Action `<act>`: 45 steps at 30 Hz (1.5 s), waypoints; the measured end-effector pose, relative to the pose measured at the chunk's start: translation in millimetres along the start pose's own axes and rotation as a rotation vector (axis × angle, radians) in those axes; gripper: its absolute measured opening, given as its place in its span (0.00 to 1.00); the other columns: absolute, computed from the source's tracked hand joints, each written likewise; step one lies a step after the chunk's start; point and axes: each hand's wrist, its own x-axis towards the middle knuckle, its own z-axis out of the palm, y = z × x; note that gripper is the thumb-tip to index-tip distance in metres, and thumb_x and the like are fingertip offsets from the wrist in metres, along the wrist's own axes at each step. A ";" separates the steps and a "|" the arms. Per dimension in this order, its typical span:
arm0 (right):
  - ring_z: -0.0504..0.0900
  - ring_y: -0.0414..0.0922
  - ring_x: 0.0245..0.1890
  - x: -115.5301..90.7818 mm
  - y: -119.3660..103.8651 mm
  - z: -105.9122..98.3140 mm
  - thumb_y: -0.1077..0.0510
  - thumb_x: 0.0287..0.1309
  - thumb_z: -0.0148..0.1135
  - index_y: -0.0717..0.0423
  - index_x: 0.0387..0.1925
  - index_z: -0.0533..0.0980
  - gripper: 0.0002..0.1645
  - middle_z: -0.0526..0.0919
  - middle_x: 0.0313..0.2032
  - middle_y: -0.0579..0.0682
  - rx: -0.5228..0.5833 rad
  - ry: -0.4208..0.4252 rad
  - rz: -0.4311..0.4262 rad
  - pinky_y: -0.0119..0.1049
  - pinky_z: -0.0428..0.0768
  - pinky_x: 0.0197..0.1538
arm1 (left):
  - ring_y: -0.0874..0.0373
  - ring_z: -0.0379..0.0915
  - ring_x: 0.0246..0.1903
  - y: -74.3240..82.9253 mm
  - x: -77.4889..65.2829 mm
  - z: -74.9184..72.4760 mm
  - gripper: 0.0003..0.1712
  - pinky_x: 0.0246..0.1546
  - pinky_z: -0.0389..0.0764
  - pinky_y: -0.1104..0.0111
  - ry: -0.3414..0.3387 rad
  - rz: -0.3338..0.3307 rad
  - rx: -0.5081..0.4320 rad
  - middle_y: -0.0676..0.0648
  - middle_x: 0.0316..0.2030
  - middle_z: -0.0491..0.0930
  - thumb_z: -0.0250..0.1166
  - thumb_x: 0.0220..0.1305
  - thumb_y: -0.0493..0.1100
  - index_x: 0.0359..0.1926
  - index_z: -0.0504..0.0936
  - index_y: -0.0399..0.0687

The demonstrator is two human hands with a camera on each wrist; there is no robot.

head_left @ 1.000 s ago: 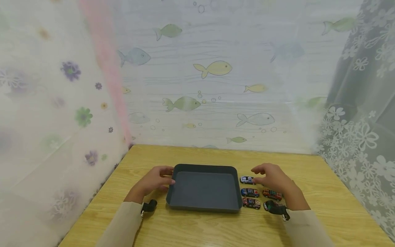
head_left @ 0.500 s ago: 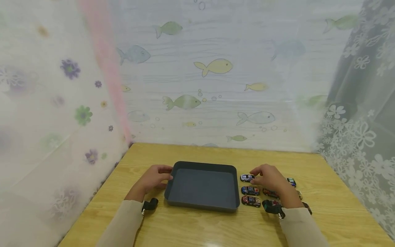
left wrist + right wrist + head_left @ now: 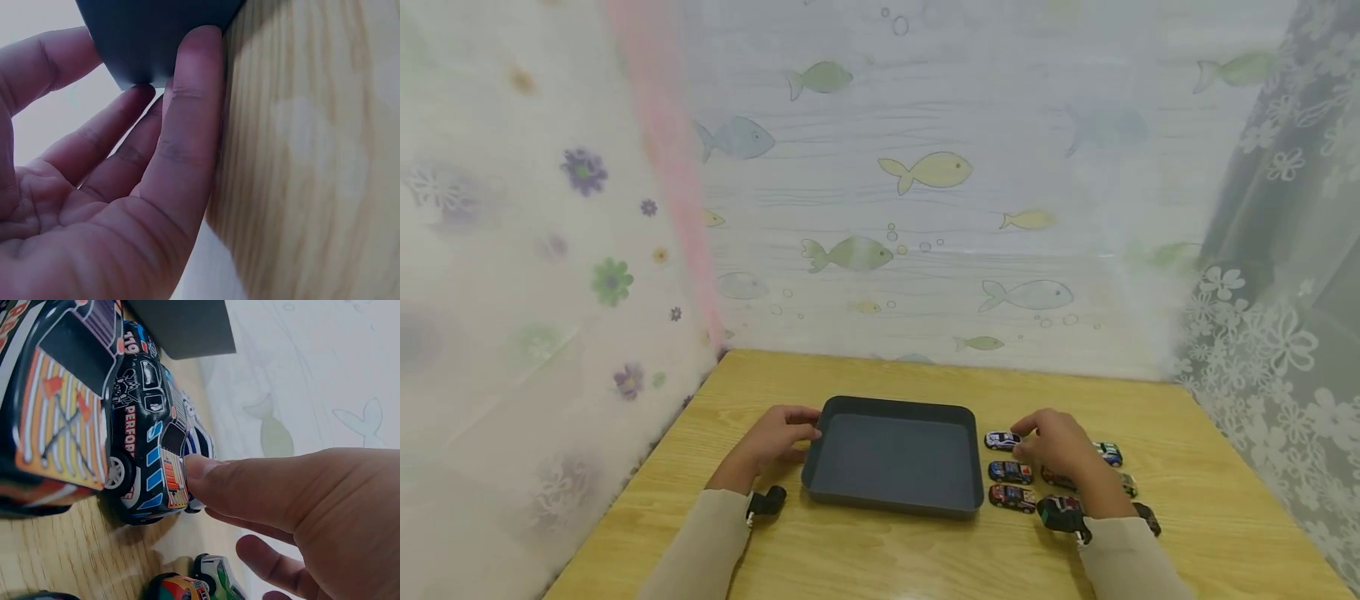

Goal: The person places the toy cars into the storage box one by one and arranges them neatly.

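The white car [image 3: 1000,440] lies lengthwise, one end facing the tray [image 3: 891,458].

1. Tray [image 3: 891,462]: one.
2. Toy cars [image 3: 1011,472]: eight visible, arranged as three in the left column, two in the middle, three in the right. The right arm partly covers several; any fully hidden cannot be counted.
3. Hands: two, one left [image 3: 775,437], one right [image 3: 1058,446].
4. Sleeves [image 3: 700,542]: two.
5. Black wrist devices [image 3: 767,502]: two.
6. Surface [image 3: 880,558]: one.
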 end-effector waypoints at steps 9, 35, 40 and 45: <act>0.85 0.58 0.50 1.9 0.0 2.3 0.58 0.61 0.74 0.53 0.52 0.87 0.18 0.88 0.52 0.57 -0.066 0.000 0.019 0.50 0.85 0.41 | 0.48 0.77 0.61 -4.4 -0.3 0.2 0.29 0.49 0.89 0.56 -0.015 -0.039 -0.055 0.39 0.69 0.73 0.67 0.69 0.40 0.69 0.75 0.41; 0.83 0.60 0.53 4.3 -11.3 -7.6 0.51 0.63 0.73 0.50 0.51 0.87 0.16 0.89 0.51 0.54 -0.087 0.129 -0.110 0.60 0.83 0.53 | 0.49 0.77 0.61 -5.9 -1.2 -5.0 0.34 0.52 0.88 0.55 -0.067 -0.021 -0.088 0.35 0.72 0.69 0.68 0.70 0.42 0.73 0.71 0.38; 0.83 0.61 0.54 6.8 -20.9 -10.4 0.51 0.64 0.73 0.50 0.51 0.88 0.16 0.88 0.51 0.53 -0.073 0.145 -0.149 0.58 0.84 0.52 | 0.48 0.76 0.63 -6.7 -0.4 -5.5 0.34 0.54 0.87 0.54 -0.076 -0.013 -0.097 0.35 0.72 0.68 0.68 0.70 0.43 0.73 0.71 0.38; 0.83 0.61 0.54 13.4 -32.9 -9.2 0.51 0.64 0.72 0.50 0.51 0.87 0.15 0.89 0.51 0.52 -0.067 0.143 -0.189 0.57 0.84 0.52 | 0.47 0.76 0.63 -7.1 -0.6 -5.8 0.34 0.55 0.86 0.53 -0.089 -0.004 -0.099 0.34 0.72 0.68 0.68 0.70 0.43 0.73 0.71 0.38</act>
